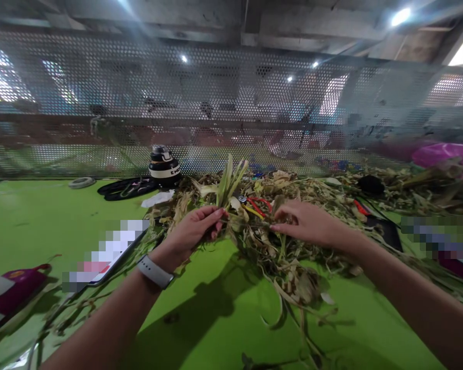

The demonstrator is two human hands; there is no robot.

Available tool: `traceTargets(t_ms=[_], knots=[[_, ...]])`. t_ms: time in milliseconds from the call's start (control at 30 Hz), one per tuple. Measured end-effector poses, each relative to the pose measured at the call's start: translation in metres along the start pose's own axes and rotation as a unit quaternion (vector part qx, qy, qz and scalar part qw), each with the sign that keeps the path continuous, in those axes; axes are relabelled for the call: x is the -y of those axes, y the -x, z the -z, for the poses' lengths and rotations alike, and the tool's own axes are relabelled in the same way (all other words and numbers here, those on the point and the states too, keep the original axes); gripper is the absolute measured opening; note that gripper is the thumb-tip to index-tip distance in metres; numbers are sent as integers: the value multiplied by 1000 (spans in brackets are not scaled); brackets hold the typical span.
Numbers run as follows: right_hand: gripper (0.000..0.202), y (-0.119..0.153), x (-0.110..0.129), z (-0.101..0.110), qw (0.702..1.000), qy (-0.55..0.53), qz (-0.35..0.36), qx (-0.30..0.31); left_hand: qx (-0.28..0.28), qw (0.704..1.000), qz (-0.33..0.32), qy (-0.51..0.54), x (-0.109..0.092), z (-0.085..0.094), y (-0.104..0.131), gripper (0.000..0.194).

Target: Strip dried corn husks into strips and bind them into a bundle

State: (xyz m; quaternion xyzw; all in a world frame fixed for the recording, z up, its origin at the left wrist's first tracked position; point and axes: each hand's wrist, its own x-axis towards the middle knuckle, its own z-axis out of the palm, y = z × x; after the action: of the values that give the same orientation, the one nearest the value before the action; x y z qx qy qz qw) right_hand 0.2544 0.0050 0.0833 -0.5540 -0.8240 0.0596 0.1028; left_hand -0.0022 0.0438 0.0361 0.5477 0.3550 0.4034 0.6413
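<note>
I see the left hand [195, 227] pinching a bundle of long, pale-green plant leaves [227, 184], its long axis pointing up and away; the right hand [312, 221], farther rightward, curls, its grip unclear to me.

Looking like a workshop. Showing a flat, bright green worktable [200, 324], strewn with crinkled, pale brown dried plant leaves [303, 285] and a red-handled metal hand tool [259, 207]. Backing onto a long, grey, perforated metal-looking screen [216, 92]; sitting under bare grey concrete ceiling beams [250, 23].
</note>
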Motion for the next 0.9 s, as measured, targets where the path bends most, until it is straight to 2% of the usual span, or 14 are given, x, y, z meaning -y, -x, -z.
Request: traceTargets(t_ms=[100,167,200,267,333,367,433,533,600,667,800,833,900], knots=[[29,1,9,-2,998,34,11,-61,16,1000,9,-1,-5,-3,4,21],[32,-3,24,-8,994,-19,33,-102,37,999,14,-7,-4,-6,5,20],[36,-6,32,-12,992,-81,41,-88,47,999,14,-10,-3,-7,5,20],[41,-12,45,-22,972,-223,72,29,56,998,8,-10,1,-8,5,19],[33,-17,50,-30,941,-309,93,100,57,998,8,-15,4,-6,4,19],[29,-19,48,-31,933,-329,95,107,59,998,15,-20,5,-5,4,19],[27,-20,36,-30,933,-341,77,81,75,996,40,-35,6,-2,3,20],[27,-17,6,-20,946,-321,37,31,101,991,67,-51,6,1,2,21],[28,-12,-14,-11,940,-340,3,35,106,990,74,-57,6,2,2,21],[27,-7,-30,-4,915,-400,-36,22,111,988,85,-67,8,4,1,22],[22,0,-47,3,820,-568,-64,-33,106,981,108,-118,14,13,-3,22],[21,1,-49,4,805,-589,-60,-39,91,980,112,-134,15,16,-5,22],[20,3,-48,7,801,-595,-53,-29,48,981,111,-150,15,20,-7,22]])
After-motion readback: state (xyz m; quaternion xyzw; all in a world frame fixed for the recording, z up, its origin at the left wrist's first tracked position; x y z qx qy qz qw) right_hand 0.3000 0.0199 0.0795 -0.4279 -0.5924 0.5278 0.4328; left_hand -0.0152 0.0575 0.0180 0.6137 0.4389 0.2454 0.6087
